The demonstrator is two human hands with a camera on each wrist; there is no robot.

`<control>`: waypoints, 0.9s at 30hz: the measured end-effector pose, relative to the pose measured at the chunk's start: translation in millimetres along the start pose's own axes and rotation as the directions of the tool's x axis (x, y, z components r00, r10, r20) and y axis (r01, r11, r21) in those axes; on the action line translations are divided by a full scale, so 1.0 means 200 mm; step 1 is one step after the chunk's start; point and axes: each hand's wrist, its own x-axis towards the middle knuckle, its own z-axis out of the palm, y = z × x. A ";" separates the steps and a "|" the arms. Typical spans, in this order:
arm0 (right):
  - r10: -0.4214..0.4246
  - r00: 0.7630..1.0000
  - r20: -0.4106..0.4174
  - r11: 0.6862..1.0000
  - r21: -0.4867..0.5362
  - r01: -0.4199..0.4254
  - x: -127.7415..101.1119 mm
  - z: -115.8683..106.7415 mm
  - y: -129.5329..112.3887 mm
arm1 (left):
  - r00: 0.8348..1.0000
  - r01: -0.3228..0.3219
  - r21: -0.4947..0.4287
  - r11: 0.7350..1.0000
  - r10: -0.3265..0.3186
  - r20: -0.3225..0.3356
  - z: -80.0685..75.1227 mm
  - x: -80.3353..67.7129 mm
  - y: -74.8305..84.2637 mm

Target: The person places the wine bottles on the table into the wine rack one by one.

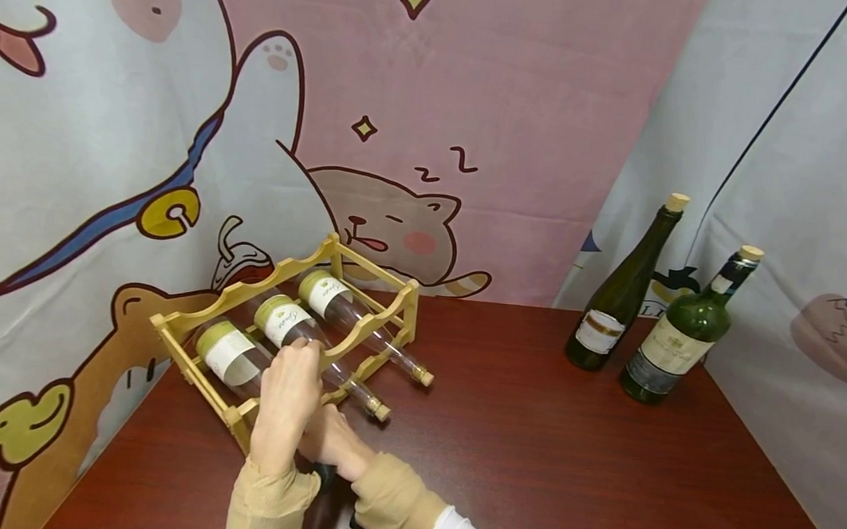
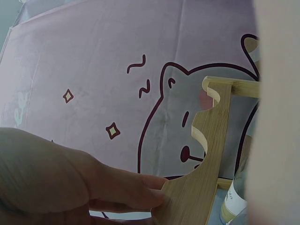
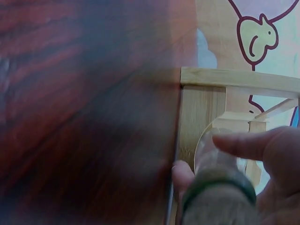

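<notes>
A light wooden rack (image 1: 410, 310) stands at the table's left with three clear, white-labelled bottles lying in it. My left hand (image 1: 289, 393) arches over the rack's near end and the nearest bottle (image 1: 230, 356). In the left wrist view its fingertips (image 2: 157, 194) pinch the rack's scalloped rail (image 2: 215, 136). Just behind it, my right hand (image 1: 333, 441) grips that bottle's neck. In the right wrist view thumb and fingers curl round the clear neck (image 3: 211, 150) in front of the rack (image 3: 201, 112). The middle bottle (image 1: 286, 320) and far bottle (image 1: 326, 293) lie untouched.
Two dark green corked bottles (image 1: 618, 307) (image 1: 678, 342) stand upright at the back right of the red-brown table (image 1: 529, 446). Cartoon-printed cloth hangs behind and to both sides. Bare tabletop lies between the rack and the green bottles.
</notes>
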 end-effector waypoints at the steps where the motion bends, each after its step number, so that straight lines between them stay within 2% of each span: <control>1: 0.001 1.000 0.010 1.000 -0.016 0.000 0.00 0.00 0.00 | 1.000 0.000 0.002 1.000 0.000 0.000 0.00 0.00 0.00; 7: -0.030 0.999 0.030 0.993 -0.116 0.034 -0.01 -0.01 0.03 | 1.000 0.003 0.003 1.000 -0.003 0.006 0.00 0.00 0.00; 12: -0.063 0.998 -0.016 0.982 -0.179 0.059 -0.04 -0.04 0.06 | 1.000 0.003 0.002 1.000 -0.003 0.008 0.00 0.00 0.00; 21: -0.069 0.994 -0.082 0.976 -0.212 0.051 -0.06 -0.05 0.06 | 1.000 0.001 0.001 1.000 -0.001 0.007 0.00 0.00 0.00; 27: -0.102 0.988 -0.116 0.974 -0.213 0.075 -0.06 -0.04 0.06 | 1.000 0.000 -0.001 1.000 0.000 0.005 0.00 0.00 0.00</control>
